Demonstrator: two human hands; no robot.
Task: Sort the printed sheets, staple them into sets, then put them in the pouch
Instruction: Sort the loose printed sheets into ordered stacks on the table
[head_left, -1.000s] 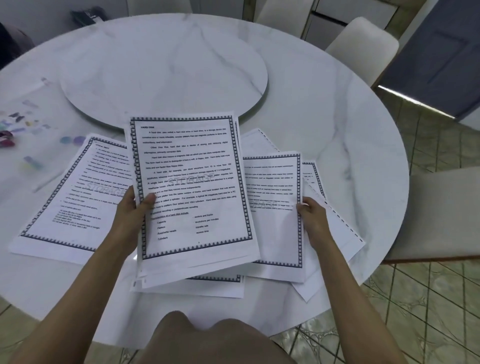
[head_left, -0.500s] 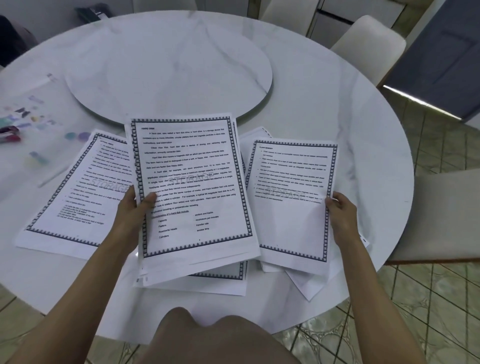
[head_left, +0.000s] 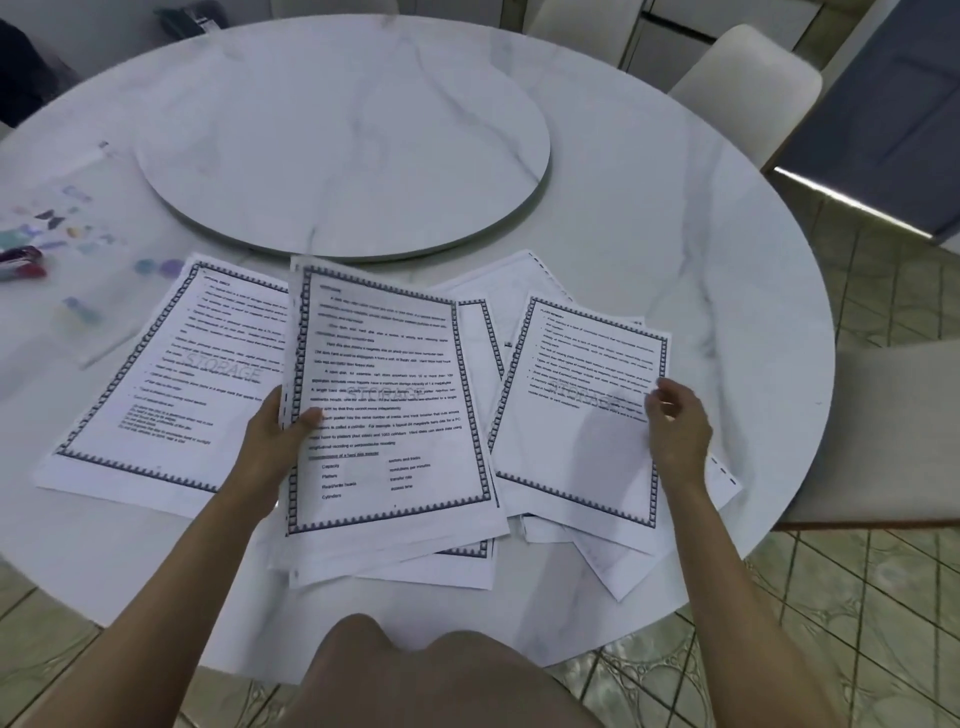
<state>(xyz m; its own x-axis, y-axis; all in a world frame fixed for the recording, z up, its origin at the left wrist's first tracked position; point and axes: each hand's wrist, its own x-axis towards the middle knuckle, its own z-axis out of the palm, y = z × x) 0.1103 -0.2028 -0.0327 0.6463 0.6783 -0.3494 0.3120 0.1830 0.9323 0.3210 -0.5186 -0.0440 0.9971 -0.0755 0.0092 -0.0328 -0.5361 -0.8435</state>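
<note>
My left hand (head_left: 283, 423) grips the left edge of a stack of printed sheets (head_left: 387, 410) with a patterned border, held above the table's near edge. My right hand (head_left: 675, 421) rests on the right edge of a single printed sheet (head_left: 576, 410) lying on a loose pile to the right, fingers curled at the paper's edge. Another bordered sheet (head_left: 166, 384) lies flat at the left. More sheets (head_left: 498, 296) peek out behind and below. A stapler (head_left: 21, 262) sits at the far left on a clear pouch (head_left: 67, 234) with coloured prints.
The round white marble table (head_left: 649, 223) carries a raised turntable (head_left: 343, 135) in its middle. White chairs (head_left: 748, 88) stand at the back right and at the right (head_left: 893, 431). A dark object (head_left: 182, 18) lies at the table's far edge. My knees (head_left: 431, 675) are below.
My right hand has carried one sheet out of the middle to the right and laid it on the right pile. The left hand's stack has tilted slightly.
</note>
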